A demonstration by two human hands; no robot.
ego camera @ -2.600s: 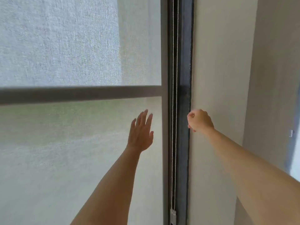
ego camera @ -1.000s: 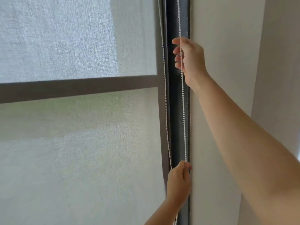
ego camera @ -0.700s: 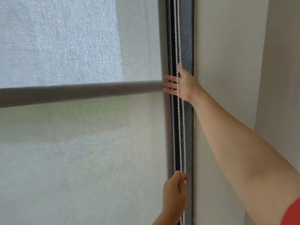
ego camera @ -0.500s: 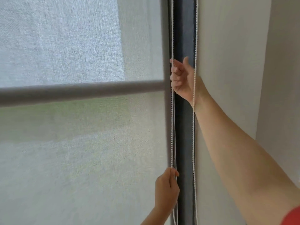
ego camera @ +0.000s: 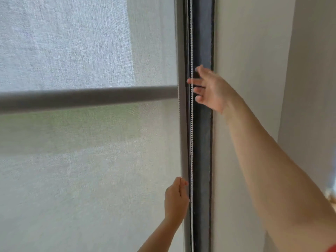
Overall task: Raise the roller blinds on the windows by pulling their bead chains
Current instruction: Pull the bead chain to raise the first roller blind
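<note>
A pale grey roller blind (ego camera: 87, 160) covers the window on the left. A white bead chain (ego camera: 191, 142) hangs in two strands along the dark frame post (ego camera: 202, 142). My left hand (ego camera: 175, 200) is low, pinched shut on the left strand, which runs up along the blind's right edge. My right hand (ego camera: 209, 88) is higher, fingers spread apart, right beside the other strand and behind it; it grips nothing.
A dark horizontal window bar (ego camera: 87, 97) shows through the blind. A plain beige wall (ego camera: 245, 60) stands right of the frame post, with a wall corner (ego camera: 289, 70) further right.
My right hand has let go of the chain and opened its fingers, a little lower than before. My left hand still holds its strand low down, shifted slightly left.
</note>
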